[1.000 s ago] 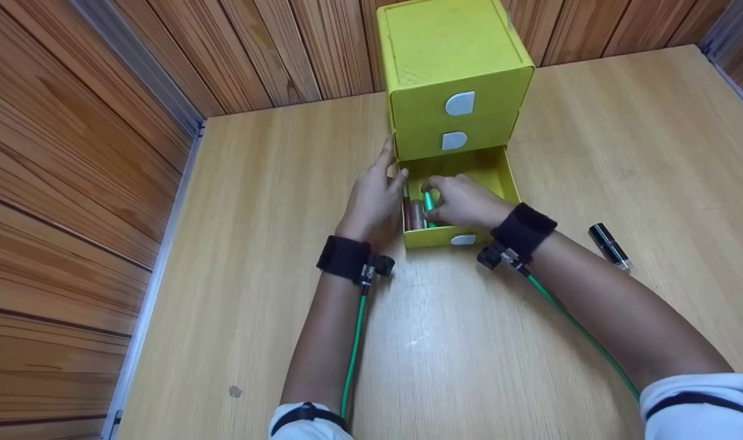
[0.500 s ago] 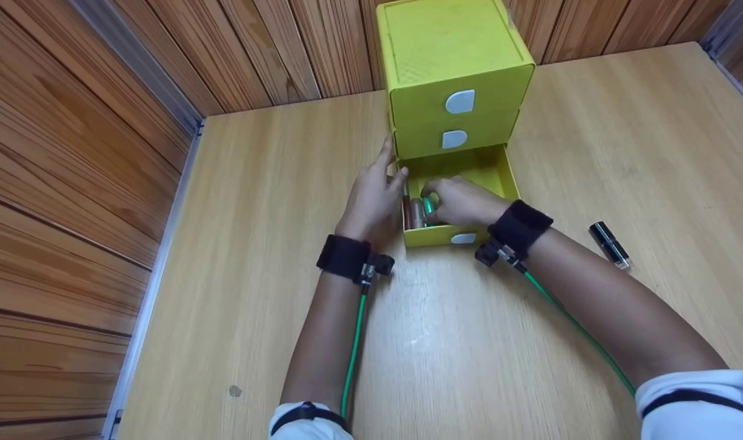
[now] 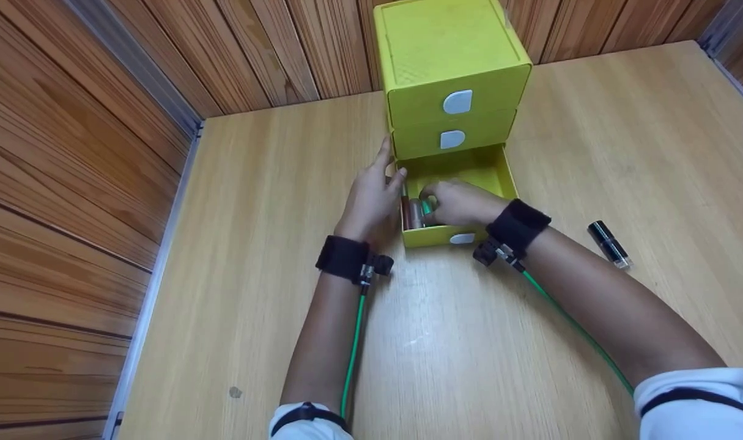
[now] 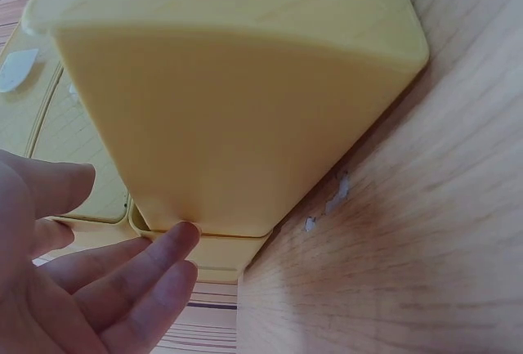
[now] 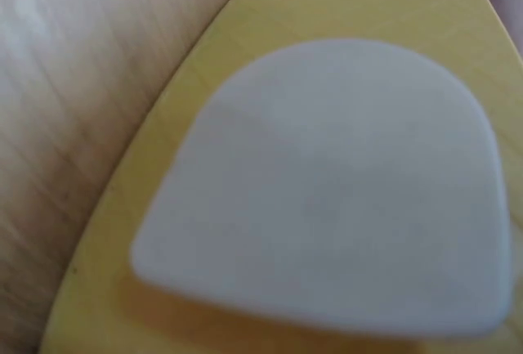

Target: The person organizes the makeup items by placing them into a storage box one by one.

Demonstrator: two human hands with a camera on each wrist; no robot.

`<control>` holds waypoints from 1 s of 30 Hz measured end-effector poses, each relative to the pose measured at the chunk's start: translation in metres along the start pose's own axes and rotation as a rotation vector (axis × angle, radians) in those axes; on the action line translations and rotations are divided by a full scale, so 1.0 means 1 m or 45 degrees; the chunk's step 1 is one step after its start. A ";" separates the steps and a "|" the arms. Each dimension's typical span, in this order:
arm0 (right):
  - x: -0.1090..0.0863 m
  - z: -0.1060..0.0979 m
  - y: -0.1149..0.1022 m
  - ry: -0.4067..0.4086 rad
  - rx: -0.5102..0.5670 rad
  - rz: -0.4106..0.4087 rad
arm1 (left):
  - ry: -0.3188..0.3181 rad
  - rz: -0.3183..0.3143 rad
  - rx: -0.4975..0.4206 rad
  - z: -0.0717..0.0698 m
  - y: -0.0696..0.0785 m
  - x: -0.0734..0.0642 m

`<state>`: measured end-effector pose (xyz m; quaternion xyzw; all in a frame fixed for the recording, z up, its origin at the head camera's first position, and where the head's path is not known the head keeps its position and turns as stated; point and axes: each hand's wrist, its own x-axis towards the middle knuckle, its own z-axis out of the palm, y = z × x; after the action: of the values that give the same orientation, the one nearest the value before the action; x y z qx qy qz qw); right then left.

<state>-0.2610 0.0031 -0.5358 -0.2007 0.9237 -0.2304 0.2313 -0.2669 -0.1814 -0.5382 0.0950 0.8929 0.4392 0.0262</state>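
Wooden table (image 3: 236, 256); left hand (image 3: 369, 201) beside drawer (image 3: 429, 238), right hand (image 3: 463, 203) pinching green tube (image 3: 426, 207).

L forearm (image 3: 322, 342), bare, runs nearly straight fwd w/ slight lean to the R; L wrist (image 3: 353, 228) approx. in line w/ it. L hand (image 3: 368, 198) is extended, thumb (image 4: 65, 186) held apart from the fingers (image 4: 131, 293), which are long & only slightly bent in the L wrist cam. R forearm (image 3: 609, 296), also bare, angles in from lower R; R wrist (image 3: 495, 211) looks about straight. R hand (image 3: 463, 203) pinches, index (image 3: 429, 188) & thumb (image 3: 433, 218) curled; other R digits mostly hidden. Hands near each other, not touching.
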 end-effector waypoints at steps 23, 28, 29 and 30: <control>-0.007 -0.008 -0.001 -0.056 0.037 -0.007 | 0.014 0.022 -0.013 -0.001 -0.002 0.000; -0.027 -0.022 0.008 0.033 0.126 -0.066 | -0.002 0.004 -0.021 -0.001 -0.002 -0.001; -0.032 -0.026 0.011 0.063 0.145 -0.078 | -0.006 -0.001 -0.021 0.000 -0.002 -0.001; -0.038 -0.029 0.014 0.099 0.162 -0.087 | -0.005 -0.002 -0.017 0.000 -0.001 -0.001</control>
<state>-0.2489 0.0423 -0.5080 -0.2080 0.9080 -0.3041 0.1994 -0.2662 -0.1827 -0.5392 0.0950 0.8901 0.4449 0.0288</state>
